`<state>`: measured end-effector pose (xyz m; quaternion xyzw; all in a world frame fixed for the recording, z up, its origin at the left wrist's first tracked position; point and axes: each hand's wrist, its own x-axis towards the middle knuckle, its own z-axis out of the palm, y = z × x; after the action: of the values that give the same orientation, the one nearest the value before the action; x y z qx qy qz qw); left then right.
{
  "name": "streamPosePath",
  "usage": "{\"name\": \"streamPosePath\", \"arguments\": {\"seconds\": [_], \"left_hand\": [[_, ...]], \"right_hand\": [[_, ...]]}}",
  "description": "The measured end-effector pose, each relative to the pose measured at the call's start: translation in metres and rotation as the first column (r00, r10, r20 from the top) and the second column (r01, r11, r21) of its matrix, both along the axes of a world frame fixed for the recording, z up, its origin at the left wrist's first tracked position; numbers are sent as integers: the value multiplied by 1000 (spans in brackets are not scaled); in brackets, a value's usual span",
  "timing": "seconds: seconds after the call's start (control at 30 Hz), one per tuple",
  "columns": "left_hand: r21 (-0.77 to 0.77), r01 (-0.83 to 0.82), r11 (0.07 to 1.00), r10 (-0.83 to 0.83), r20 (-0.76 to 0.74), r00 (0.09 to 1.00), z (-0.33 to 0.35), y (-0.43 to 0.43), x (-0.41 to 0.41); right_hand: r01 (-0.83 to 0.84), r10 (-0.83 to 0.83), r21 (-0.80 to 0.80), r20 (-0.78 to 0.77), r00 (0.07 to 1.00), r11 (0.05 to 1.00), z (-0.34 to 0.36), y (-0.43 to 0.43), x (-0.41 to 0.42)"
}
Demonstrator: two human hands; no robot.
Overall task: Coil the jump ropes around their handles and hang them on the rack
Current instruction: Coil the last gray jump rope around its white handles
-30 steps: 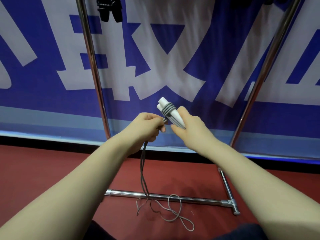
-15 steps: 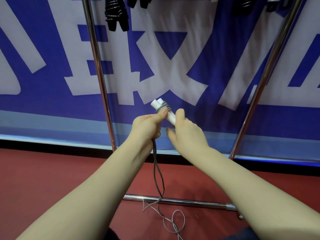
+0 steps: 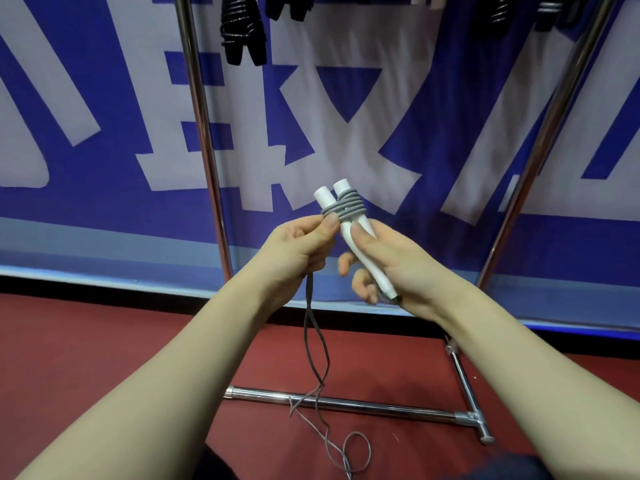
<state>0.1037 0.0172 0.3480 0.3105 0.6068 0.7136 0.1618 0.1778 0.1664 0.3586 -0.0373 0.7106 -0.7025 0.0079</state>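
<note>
Banner (image 3: 398, 81): blue, with large white characters and a paler band along its foot.
Floor (image 3: 86, 341): dark red, matte.
Strip (image 3: 104, 287): black, between banner and floor; possibly a baseboard.

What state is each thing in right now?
white handles: side by side, rope wound round their upper ends
grey rope: partly coiled, rest hanging to the floor
left hand: pinches the rope by the coils
right hand: grips the handles
black jump ropes: coiled, hanging on the rack
</note>
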Motion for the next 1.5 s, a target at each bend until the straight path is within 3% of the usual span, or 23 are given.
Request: {"name": "streamPosePath", "arguments": {"seconds": [0.1, 0.23, 0.37, 0.63, 0.8, 0.9, 1.0, 1.1, 1.2, 1.4, 1.47, 1.5], "left_hand": [[-25, 22, 999, -23, -31, 999, -1, -3, 0], [-68, -34, 997, 29, -78, 997, -2, -4, -3], [-127, -126, 984, 109, -135, 985, -4, 1, -1], [-125, -361, 924, 309, -311, 899, -4, 15, 3], [-178, -246, 953, 216, -172, 961, -5, 16, -3], [-171, -166, 971, 148, -116, 982, -7, 15, -2], [-105, -80, 991, 75, -53, 996, -6, 16, 3], [-90, 9, 996, -7, 28, 1000, -10, 16, 4], [-270, -80, 960, 57, -94, 994, -31, 13, -4], [-692, -111, 713, -14, -172, 985, -74, 24, -9], [-746, -142, 651, -46, -225, 973, -82, 24, -12], [-729, -133, 672, -9, -187, 982, -82, 25, -13]], "right_hand": [[68, -60, 105, -80, 995, 992, -2, 3, -2], [175, -162, 205, -78, 984, 963, 0, 1, -3], [184, -150, 281, -140, 979, 942, -2, 2, -2], [241, -184, 270, -220, 958, 932, 5, 5, -1], [254, -205, 273, -196, 959, 928, 0, 16, 2], [180, -141, 285, -155, 978, 941, -1, 22, 4], [85, -54, 187, -167, 984, 979, 3, 24, 8], [113, -97, 87, -168, 981, 990, 6, 26, 8], [220, -216, 0, -201, 956, 975, 9, 30, 5], [459, -466, -103, -312, 828, 883, 13, 30, 3], [516, -522, -121, -352, 777, 848, 15, 29, 2], [537, -542, -125, -371, 755, 834, 16, 29, 3]]}}
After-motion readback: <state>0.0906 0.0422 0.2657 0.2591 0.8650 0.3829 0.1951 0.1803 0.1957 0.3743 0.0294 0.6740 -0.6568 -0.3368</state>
